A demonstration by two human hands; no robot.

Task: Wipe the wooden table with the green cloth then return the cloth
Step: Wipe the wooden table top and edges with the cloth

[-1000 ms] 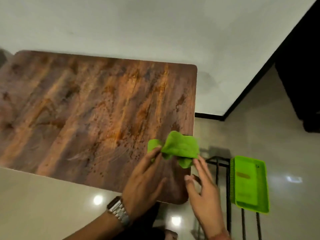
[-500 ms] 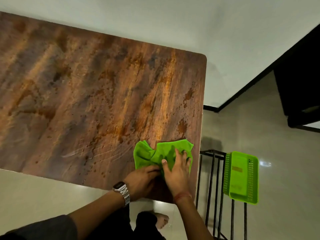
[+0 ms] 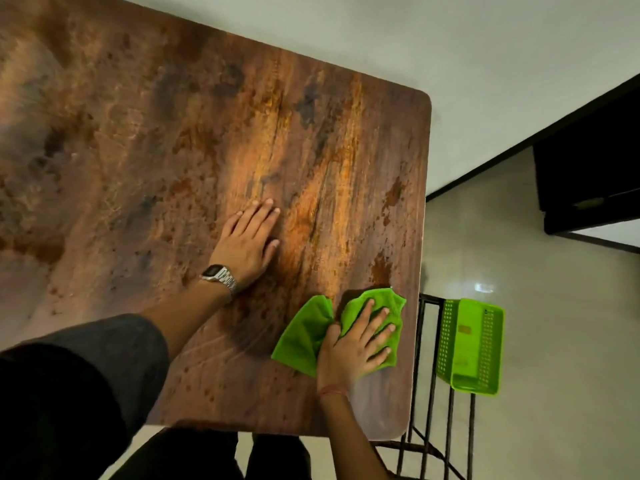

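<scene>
Green cloth (image 3: 304,336) lies rumpled near the right edge of the wooden worktop (image 3: 145,161), at its near corner. The right hand (image 3: 356,344) presses flat on it, fingers spread and straight. The left hand (image 3: 247,242), a metal watch (image 3: 220,277) on its wrist, rests palm-down on bare wood, fingers extended. A green basket (image 3: 490,344) sits on a black rack (image 3: 427,358) just beside the worktop

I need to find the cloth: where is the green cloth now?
In the head view, the green cloth lies near the wooden table's right edge, under the flat right hand, beside the green basket.
</scene>
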